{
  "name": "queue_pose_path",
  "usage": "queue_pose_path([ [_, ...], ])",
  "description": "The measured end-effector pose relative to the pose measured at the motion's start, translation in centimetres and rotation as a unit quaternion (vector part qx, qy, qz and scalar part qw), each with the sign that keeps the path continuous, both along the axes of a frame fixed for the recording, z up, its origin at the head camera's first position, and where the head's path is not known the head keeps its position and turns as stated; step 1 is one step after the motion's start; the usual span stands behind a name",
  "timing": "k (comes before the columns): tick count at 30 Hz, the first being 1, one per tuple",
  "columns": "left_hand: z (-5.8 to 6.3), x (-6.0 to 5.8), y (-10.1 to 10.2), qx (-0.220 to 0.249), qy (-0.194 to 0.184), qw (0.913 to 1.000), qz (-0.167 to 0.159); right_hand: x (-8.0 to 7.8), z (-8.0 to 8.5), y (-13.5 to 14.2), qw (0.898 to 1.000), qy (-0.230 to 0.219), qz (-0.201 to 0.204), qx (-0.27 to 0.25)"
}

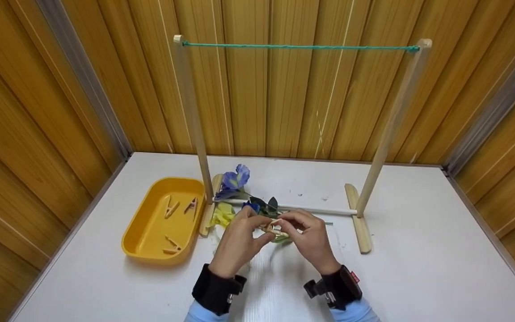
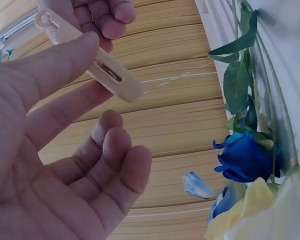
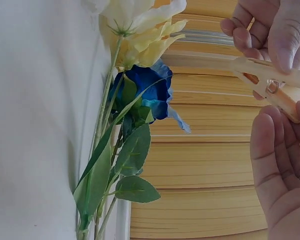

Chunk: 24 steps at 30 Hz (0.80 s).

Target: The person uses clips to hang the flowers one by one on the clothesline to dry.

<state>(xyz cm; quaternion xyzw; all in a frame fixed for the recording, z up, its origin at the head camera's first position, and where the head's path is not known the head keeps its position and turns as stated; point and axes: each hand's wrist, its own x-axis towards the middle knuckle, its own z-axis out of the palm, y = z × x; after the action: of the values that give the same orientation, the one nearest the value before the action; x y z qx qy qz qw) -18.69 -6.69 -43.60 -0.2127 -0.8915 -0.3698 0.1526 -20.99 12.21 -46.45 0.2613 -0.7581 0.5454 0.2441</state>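
Observation:
Over the middle of the table, both hands hold one pale clothespin. My left hand pinches it between thumb and index finger, the other fingers loosely bent. My right hand grips its other end with thumb and fingertips, and its spring shows in the right wrist view. Artificial flowers lie close beyond the hands: a blue rose with green leaves, a yellow flower, a purple-blue flower and a white flower. In the head view the hands partly cover the stems.
At left stands a yellow tray with three clothespins in it. A wooden frame spans the table behind the flowers, a green string tied between its post tops and a white rod low down. Wood-patterned panels enclose the table.

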Motion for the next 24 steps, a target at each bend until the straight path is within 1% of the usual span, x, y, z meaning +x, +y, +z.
queue_pose_path([
  [3,0.18,0.10,0.03,-0.001,0.008,0.9999,-0.009,0.10,0.18,0.09,1.000,-0.003,0.003,0.000],
  [7,0.28,0.13,0.12,0.002,0.017,0.9994,-0.030,0.11,0.25,0.07,1.000,0.000,0.000,0.006],
  [13,0.34,0.07,0.48,0.029,0.019,0.9980,-0.053,0.23,0.45,-0.06,1.000,-0.003,-0.010,0.011],
  [18,0.52,0.09,0.83,0.038,0.027,0.9969,-0.064,0.43,0.59,-0.21,1.000,-0.012,-0.010,0.002],
  [24,0.50,0.09,0.88,0.042,0.031,0.9963,-0.069,0.38,0.49,-0.22,1.000,-0.003,0.002,-0.004],
])
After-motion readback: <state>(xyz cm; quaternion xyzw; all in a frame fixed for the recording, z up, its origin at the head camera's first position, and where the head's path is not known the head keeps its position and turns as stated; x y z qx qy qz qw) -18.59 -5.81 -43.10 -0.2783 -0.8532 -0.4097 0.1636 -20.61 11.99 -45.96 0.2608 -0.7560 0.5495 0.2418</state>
